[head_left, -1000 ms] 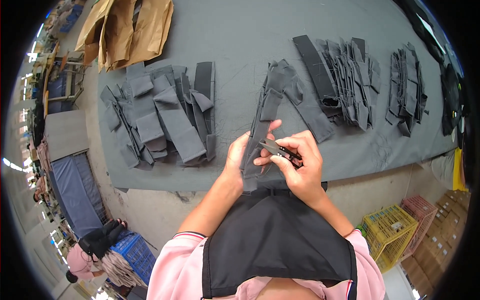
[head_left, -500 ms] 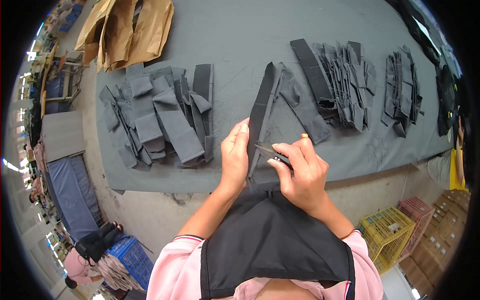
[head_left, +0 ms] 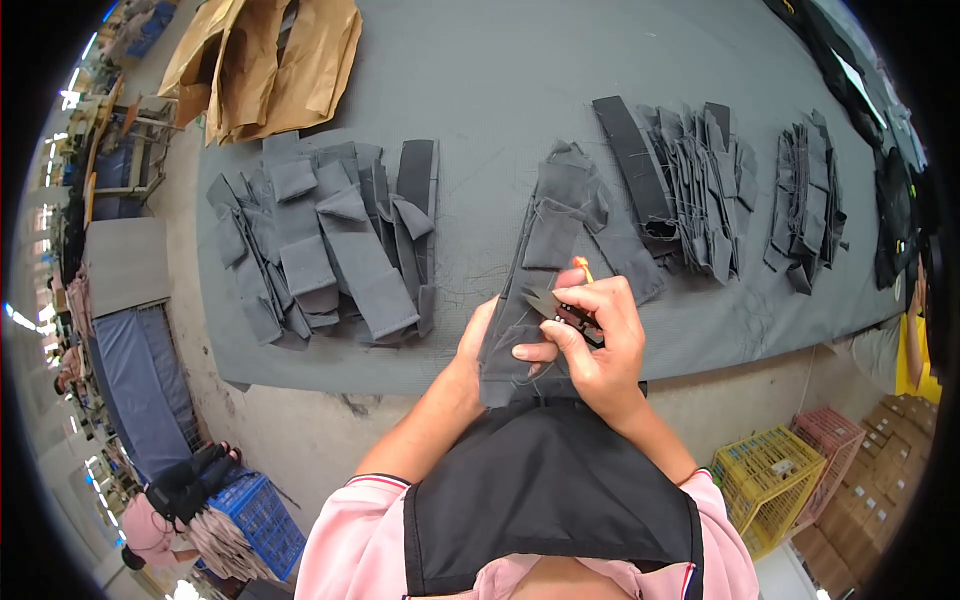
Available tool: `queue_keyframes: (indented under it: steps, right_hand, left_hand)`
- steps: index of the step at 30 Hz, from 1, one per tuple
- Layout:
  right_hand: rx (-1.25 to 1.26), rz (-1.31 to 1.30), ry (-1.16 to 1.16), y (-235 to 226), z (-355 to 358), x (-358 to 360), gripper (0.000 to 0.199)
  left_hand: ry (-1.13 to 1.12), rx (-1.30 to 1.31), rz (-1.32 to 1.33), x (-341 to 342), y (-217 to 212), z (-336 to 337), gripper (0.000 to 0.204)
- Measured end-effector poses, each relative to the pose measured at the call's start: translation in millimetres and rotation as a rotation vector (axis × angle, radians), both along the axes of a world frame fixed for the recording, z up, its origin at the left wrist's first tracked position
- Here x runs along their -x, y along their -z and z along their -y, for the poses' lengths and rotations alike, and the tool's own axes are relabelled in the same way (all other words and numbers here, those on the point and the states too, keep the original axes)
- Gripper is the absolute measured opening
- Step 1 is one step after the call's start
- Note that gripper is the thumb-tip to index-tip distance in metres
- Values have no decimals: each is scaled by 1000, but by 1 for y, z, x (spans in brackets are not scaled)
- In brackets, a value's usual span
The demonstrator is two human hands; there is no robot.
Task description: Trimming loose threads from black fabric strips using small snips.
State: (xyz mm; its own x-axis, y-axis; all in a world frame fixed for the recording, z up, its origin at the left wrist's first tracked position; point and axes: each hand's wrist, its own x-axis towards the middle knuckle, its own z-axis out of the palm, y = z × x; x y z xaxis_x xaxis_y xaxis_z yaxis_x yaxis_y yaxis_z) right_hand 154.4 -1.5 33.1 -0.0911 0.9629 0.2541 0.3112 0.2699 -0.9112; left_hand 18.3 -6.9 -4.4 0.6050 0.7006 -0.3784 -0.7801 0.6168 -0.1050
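My left hand (head_left: 470,350) is closed on a dark grey fabric strip (head_left: 552,240) with a folded pocket-like flap, held in front of my apron at the table's near edge. Part of that hand is hidden under the cloth. Black thread snips (head_left: 543,302) sit in my right hand (head_left: 608,345), blades pointing left over the strip. A small orange piece (head_left: 581,263) pokes up by my right fingers. Another grey strip (head_left: 628,262) lies just beyond, partly under the held one.
A heap of grey strips (head_left: 340,245) lies on the left of the grey-covered table (head_left: 490,70), with a standing row of strips (head_left: 690,190) and another bundle (head_left: 805,195) on the right. A brown paper bag (head_left: 320,75) stands far left. Yellow crate (head_left: 770,475) right; co-worker (head_left: 150,525) lower left.
The strip in my left hand has been turned over, now showing its wide face with the folded flap instead of its narrow edge. The snips stay in my right hand, slightly further right.
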Motion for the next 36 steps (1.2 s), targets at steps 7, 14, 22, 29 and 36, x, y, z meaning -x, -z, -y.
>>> queue_keyframes:
  steps: [7, 14, 22, 29, 36]
  right_hand:
    - [-65, 123, -46, 5, -2, -2, 25]
    - [-43, 116, -76, 5, -5, -1, 24]
    - [-122, 155, -49, 6, -4, 1, 24]
    - [-320, 350, -57, 13, -2, 1, 26]
    - [232, -162, -53, 6, -7, 0, 20]
  left_hand:
    - [-21, 181, 349, -2, 4, -3, 44]
    - [7, 219, 210, -2, 7, -2, 47]
    - [5, 121, -54, 0, 6, 1, 48]
    - [31, 67, 14, 2, 16, 3, 42]
    - [48, -220, -149, 9, 11, -1, 31]
